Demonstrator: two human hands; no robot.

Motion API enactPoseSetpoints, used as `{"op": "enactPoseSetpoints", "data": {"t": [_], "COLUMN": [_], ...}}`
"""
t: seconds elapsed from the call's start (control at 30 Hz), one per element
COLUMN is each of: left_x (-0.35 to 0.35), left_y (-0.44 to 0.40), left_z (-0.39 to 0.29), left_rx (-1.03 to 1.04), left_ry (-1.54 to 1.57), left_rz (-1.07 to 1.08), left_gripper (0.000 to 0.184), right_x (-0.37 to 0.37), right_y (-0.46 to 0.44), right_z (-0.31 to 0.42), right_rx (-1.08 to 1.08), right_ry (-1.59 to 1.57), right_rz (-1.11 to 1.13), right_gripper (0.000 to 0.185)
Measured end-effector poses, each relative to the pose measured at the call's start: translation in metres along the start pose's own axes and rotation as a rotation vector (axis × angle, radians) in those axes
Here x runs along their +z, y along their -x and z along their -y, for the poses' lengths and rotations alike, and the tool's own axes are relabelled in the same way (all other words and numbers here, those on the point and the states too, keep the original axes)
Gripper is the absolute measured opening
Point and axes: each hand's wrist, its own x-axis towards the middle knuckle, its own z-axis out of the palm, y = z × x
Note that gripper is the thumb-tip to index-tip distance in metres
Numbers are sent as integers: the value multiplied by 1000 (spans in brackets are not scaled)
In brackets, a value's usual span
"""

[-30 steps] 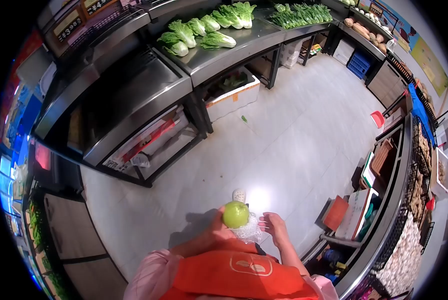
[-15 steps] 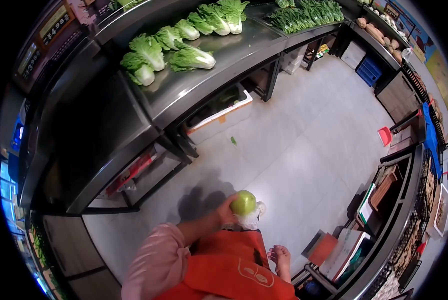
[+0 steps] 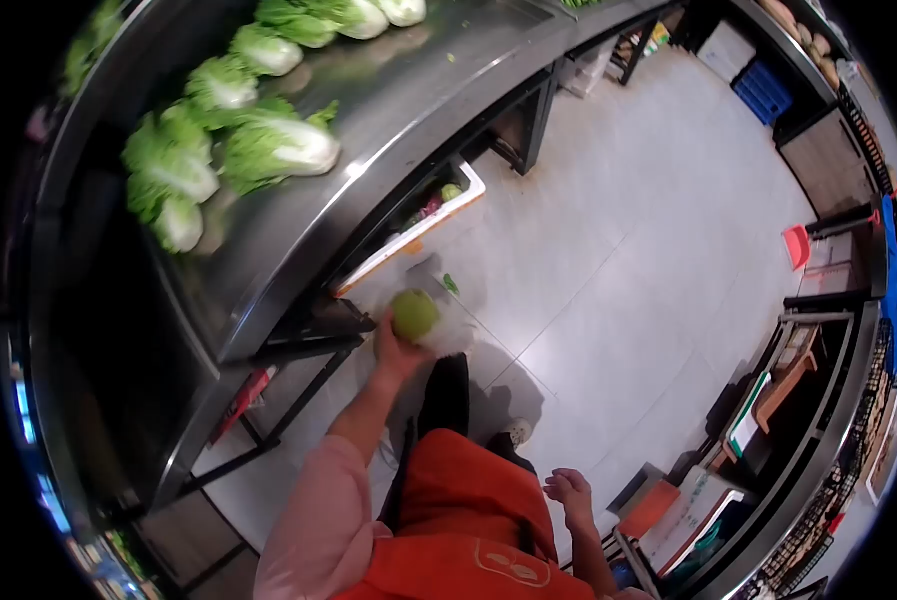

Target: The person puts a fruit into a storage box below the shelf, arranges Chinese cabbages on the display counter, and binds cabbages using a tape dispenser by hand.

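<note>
- Left hand [image 3: 399,352]: grasping green fruit [image 3: 416,315], left of frame centre.
- Fruit position: well apart from right hand [image 3: 570,489], up and left.
- Right hand: fingers curled; contents cannot be determined.

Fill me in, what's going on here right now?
Someone in an orange apron is holding a round green fruit or vegetable out in front, in the left hand, with some pale, blurred wrapping beside it. The right hand hangs lower, its fingers partly curled, with nothing visible in it. Chinese cabbages lie on the metal counter, and a white box sits under it. A small green piece lies on the floor.
</note>
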Motion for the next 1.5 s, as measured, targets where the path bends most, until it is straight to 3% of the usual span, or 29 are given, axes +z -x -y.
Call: {"op": "enactPoseSetpoints", "data": {"t": [0.07,0.17,0.27,0.43,0.57,0.6,0.63,0.7,0.8,0.87,0.93,1.07,1.17,1.23,1.33,1.4,1.5], "left_x": [2,8,-45,-80,-89,-82,-128,-132,-176,-217,-233,-283,-278,-284,-308,-270,-147], "left_y": [-63,-148,-246,-354,-381,-376,-388,-385,-409,-426,-433,-461,-480,-487,-495,-466,-398], "left_z": [-47,-103,-149,-171,-159,-134,-107,-61,-18,6,23,66,87,103,97,99,48], "left_rx": [11,31,92,410,444,483,591,851,843,619,97,-51,-187,-214,-40,-26,487], "left_ry": [-2,-9,27,-345,-699,-834,-940,-1242,-1115,-1544,-1723,-2017,-2037,-1985,-2046,-2071,-1829], "left_rz": [-13,-199,-76,-255,-597,-549,-410,-227,-328,-434,-109,-151,-298,-379,-226,-86,68], "left_gripper": [66,66,65,55,41,30,24,18,19,26,35,48,55,59,59,48,42], "right_x": [17,53,102,149,155,152,148,147,143,144,147,154,155,149,148,144,139], "right_y": [-17,-49,-81,-127,-157,-165,-182,-193,-215,-229,-243,-271,-288,-297,-288,-282,-265], "right_z": [16,19,35,45,29,21,3,-4,-23,-41,-64,-85,-95,-112,-92,-94,-81], "right_rx": [57,144,221,265,284,309,332,357,363,402,426,473,491,489,455,436,372], "right_ry": [-37,-97,-101,-157,-218,-243,-268,-282,-328,-303,-364,-338,-322,-302,-238,-267,-296], "right_rz": [-76,-111,-36,22,7,-12,-34,-83,-156,-156,-162,-145,-162,-179,-156,-157,-127], "right_gripper": [27,29,29,26,25,25,25,24,23,23,23,24,24,23,21,24,25]}}
